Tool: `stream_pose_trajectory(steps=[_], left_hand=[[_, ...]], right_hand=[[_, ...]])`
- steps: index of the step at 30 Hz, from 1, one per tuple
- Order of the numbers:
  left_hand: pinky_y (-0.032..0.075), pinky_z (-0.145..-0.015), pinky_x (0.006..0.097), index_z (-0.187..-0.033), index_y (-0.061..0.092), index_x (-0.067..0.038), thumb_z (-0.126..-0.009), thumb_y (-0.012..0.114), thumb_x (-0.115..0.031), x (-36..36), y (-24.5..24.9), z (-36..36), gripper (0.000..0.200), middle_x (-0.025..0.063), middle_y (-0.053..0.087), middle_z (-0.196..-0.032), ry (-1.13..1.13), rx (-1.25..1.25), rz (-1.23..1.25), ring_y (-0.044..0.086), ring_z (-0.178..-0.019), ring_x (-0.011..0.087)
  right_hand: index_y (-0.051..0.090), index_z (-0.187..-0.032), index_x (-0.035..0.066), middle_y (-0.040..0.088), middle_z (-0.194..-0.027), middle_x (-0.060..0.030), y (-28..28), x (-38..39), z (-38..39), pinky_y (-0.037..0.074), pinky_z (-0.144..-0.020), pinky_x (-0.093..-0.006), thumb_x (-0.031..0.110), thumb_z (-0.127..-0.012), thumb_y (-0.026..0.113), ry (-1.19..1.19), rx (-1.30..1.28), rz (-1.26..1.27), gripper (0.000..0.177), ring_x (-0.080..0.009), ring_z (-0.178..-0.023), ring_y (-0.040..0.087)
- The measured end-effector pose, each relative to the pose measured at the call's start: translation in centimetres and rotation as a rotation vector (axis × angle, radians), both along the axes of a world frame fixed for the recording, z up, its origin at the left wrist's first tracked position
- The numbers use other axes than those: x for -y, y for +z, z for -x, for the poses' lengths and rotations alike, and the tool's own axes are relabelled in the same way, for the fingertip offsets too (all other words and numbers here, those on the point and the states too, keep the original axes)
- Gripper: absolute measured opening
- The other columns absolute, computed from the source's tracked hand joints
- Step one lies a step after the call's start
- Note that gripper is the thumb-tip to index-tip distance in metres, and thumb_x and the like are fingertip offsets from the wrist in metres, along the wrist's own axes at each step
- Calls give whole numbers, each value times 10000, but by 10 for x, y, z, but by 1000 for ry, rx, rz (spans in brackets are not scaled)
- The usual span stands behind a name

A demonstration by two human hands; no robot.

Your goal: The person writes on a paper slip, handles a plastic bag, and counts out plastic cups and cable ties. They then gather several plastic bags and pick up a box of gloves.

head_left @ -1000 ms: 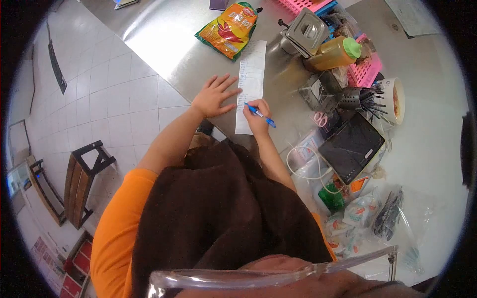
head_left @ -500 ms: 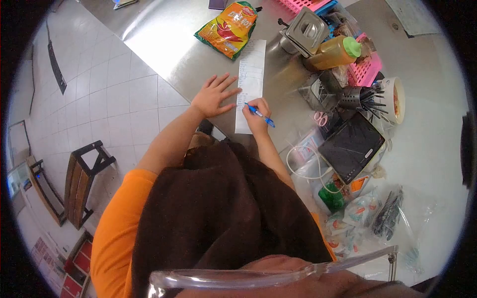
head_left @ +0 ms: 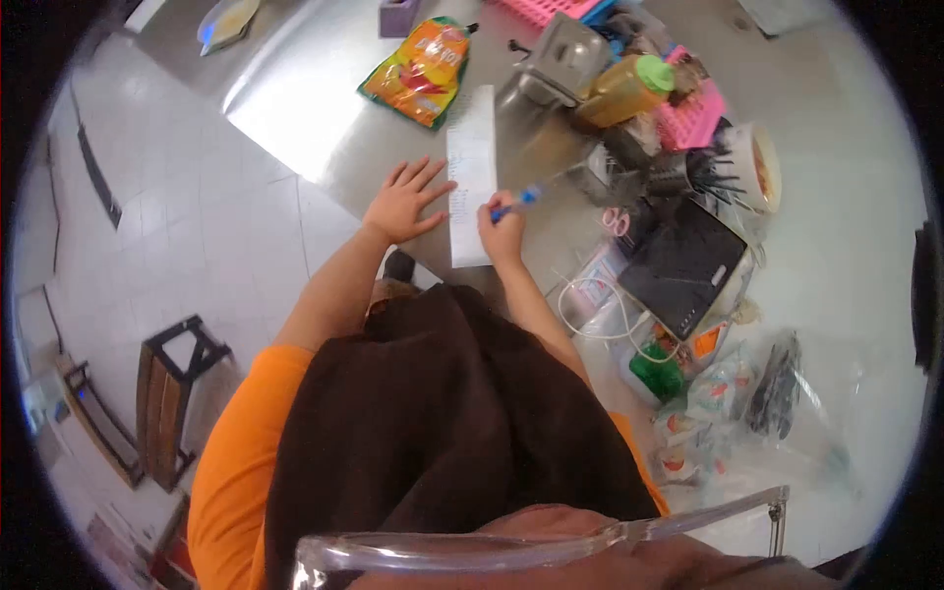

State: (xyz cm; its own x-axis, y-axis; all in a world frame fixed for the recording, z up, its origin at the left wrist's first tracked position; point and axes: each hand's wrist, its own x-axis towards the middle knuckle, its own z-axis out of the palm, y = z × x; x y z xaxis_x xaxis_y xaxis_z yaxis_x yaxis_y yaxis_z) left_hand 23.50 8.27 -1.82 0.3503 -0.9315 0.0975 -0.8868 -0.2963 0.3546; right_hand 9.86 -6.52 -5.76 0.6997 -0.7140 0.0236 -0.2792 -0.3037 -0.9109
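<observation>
A long, narrow sheet of paper with handwritten lines along its left side lies on the metal table. My left hand rests flat with spread fingers, its fingertips at the paper's left edge. At the paper's right edge, my right hand is closed around a blue pen, whose upper end points right and is blurred. Just beyond the paper's upper left lies an orange and green pouch with a dark spout cap.
To the right are a lidded metal container, a green-capped squeeze bottle, pink baskets, pink-handled scissors, a black tablet with a white cable and several plastic bags. Wooden stools stand on the floor at left.
The view has shifted, so the table things appear further left. My right hand has turned the pen, its upper end now pointing up and right instead of down. My left hand keeps its place by the paper.
</observation>
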Motion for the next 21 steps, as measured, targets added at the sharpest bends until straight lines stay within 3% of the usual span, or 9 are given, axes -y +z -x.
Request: stream_pose_trajectory(steps=[3,5,8,10,13,15,17,18,21], left_hand=[[187,-1038,453,-1229,465,-245,-780,533,-404,2,6,6,482,54,303,-1381,15,15,6,259,-1275,272],[205,-1023,466,-1219,477,-239,-780,538,-393,2,4,8,469,64,336,-1359,18,6,32,271,-1269,274],[197,-1024,469,-1197,497,-195,-762,559,-373,1,1,13,474,73,339,-1357,22,17,68,282,-1262,289],[197,-1023,474,-1194,499,-180,-768,554,-351,2,1,16,463,95,365,-1337,0,31,91,285,-1259,294],[187,-1026,476,-1194,498,-166,-769,555,-341,1,2,18,464,100,353,-1347,-25,21,102,273,-1269,295],[180,-1031,474,-1194,497,-151,-767,558,-334,1,2,19,469,115,346,-1349,-36,20,105,262,-1273,306],[173,-1035,470,-1198,491,-137,-768,553,-332,1,0,20,476,124,344,-1349,-43,33,102,259,-1273,315],[171,-1036,470,-1200,487,-130,-769,548,-331,1,1,20,479,126,343,-1349,-49,41,97,259,-1272,319],[165,-1039,468,-1205,476,-116,-778,528,-330,1,0,25,480,131,337,-1352,-49,61,80,252,-1274,326]], right_hand=[[523,-786,27,569,-687,-182,18,-5,7,444,-573,-420,139,-713,614,97,-287,206,162,-342,-649,575],[527,-875,25,563,-630,-189,19,-7,17,448,-546,-412,235,-713,659,127,-227,233,297,-345,-592,580],[524,-950,5,586,-802,-217,44,-9,31,451,-670,-447,279,-724,653,39,-338,227,378,-377,-738,576],[540,-946,14,589,-746,-171,70,0,41,464,-632,-398,263,-740,646,43,-215,327,340,-326,-669,579],[554,-915,30,581,-688,-92,169,14,74,461,-585,-319,248,-750,655,72,-114,89,291,-205,-604,562],[561,-896,42,559,-653,-28,205,39,104,440,-558,-257,224,-762,658,4,25,105,245,-104,-587,522],[566,-873,45,568,-673,-15,250,73,144,438,-556,-255,208,-779,646,-183,152,131,204,-88,-596,522],[574,-829,23,582,-666,-82,253,99,163,450,-584,-300,176,-765,642,-324,249,209,179,-161,-605,555],[600,-849,27,621,-743,-122,265,171,225,464,-635,-314,182,-777,609,-717,121,392,171,-214,-693,601]])
